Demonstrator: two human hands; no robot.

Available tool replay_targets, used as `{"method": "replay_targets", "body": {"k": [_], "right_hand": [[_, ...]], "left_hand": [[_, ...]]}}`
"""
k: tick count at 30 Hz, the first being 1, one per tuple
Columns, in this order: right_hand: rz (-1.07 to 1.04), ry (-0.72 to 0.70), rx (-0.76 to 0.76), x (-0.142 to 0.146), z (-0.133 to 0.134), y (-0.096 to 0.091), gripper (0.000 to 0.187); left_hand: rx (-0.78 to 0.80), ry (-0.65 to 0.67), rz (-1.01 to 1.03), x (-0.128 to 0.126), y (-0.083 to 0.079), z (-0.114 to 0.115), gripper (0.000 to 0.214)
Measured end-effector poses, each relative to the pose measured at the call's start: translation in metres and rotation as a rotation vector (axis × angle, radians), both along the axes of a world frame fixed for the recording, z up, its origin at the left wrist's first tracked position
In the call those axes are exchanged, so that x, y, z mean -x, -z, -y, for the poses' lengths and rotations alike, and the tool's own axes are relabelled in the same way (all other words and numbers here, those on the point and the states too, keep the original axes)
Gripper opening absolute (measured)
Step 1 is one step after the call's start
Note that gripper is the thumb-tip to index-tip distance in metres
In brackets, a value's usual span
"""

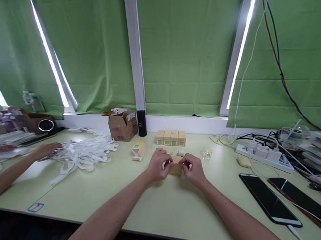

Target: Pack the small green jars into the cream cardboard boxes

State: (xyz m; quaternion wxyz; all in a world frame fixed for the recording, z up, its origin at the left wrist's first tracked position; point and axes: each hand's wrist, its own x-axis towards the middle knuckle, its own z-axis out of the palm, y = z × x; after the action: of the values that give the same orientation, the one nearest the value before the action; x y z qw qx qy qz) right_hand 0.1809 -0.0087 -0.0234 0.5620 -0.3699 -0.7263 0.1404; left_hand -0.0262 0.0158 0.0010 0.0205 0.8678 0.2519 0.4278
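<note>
A small tan cardboard box (176, 168) sits on the pale green table (155, 203) between my hands. My left hand (159, 165) pinches its left side with closed fingers. My right hand (192, 169) grips its right side the same way. Behind the box lies a small white object (181, 152). A row of several closed tan boxes with green labels (171, 138) stands further back. An unfolded flat box (138, 150) lies to the left of my hands.
Another person's hands (46, 150) handle a heap of white strips (85, 151) at the left. An open brown carton (123, 125) and black cylinder (142, 123) stand at the back. A clear dish (206, 153), power strip (264, 155) and two phones (269, 200) lie right.
</note>
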Motion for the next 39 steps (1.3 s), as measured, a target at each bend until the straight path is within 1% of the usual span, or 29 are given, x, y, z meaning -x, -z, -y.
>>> {"method": "replay_targets", "body": {"k": [4, 8, 11, 15, 17, 20, 24, 25, 26, 27, 29, 31, 33, 36, 38, 39], "right_hand": [[0.044, 0.001, -0.006, -0.001, -0.004, 0.005, 0.01], [0.091, -0.004, 0.013, -0.004, -0.005, 0.006, 0.009], [0.111, -0.011, 0.047, -0.007, -0.005, 0.004, 0.014], [0.171, -0.056, 0.128, -0.014, -0.006, 0.003, 0.032], [0.202, -0.053, 0.156, -0.017, -0.008, 0.003, 0.036], [0.218, 0.023, 0.192, -0.02, -0.013, 0.005, 0.033], [0.2, 0.238, 0.255, -0.021, -0.02, 0.007, 0.02], [0.183, 0.269, 0.266, -0.022, -0.02, 0.007, 0.018], [0.158, 0.268, 0.268, -0.022, -0.021, 0.006, 0.016], [0.127, 0.234, 0.261, -0.023, -0.02, 0.006, 0.015], [0.067, 0.095, 0.225, -0.023, -0.017, 0.004, 0.017], [0.058, -0.045, 0.188, -0.023, -0.013, 0.002, 0.024], [0.111, -0.108, 0.175, -0.022, -0.01, 0.001, 0.032], [0.193, -0.08, 0.176, -0.022, -0.009, 0.002, 0.038], [0.214, -0.015, 0.183, -0.022, -0.011, 0.002, 0.038], [0.223, 0.041, 0.194, -0.022, -0.013, 0.003, 0.037]], "left_hand": [[-0.015, -0.02, -0.016, -0.001, 0.0, 0.0, 0.011], [0.005, -0.06, -0.023, -0.002, 0.001, 0.001, 0.015], [0.058, -0.169, -0.007, -0.004, 0.002, 0.0, 0.015], [0.234, -0.377, -0.03, -0.006, 0.005, -0.005, 0.032], [0.312, -0.428, -0.08, -0.007, 0.005, -0.007, 0.033], [0.342, -0.442, -0.121, -0.006, 0.003, -0.009, 0.029], [0.338, -0.435, -0.129, -0.006, 0.0, -0.006, 0.028], [0.344, -0.438, -0.122, -0.006, -0.001, -0.005, 0.028], [0.353, -0.446, -0.109, -0.006, -0.002, -0.005, 0.028], [0.363, -0.455, -0.09, -0.006, -0.002, -0.005, 0.028], [0.39, -0.461, -0.06, -0.006, -0.002, -0.005, 0.031], [0.427, -0.442, -0.061, -0.007, 0.0, -0.007, 0.04], [0.453, -0.413, -0.081, -0.008, 0.002, -0.007, 0.047], [0.452, -0.398, -0.111, -0.009, 0.004, -0.007, 0.045], [0.439, -0.405, -0.118, -0.009, 0.004, -0.007, 0.04], [0.433, -0.406, -0.119, -0.009, 0.004, -0.007, 0.036]]}}
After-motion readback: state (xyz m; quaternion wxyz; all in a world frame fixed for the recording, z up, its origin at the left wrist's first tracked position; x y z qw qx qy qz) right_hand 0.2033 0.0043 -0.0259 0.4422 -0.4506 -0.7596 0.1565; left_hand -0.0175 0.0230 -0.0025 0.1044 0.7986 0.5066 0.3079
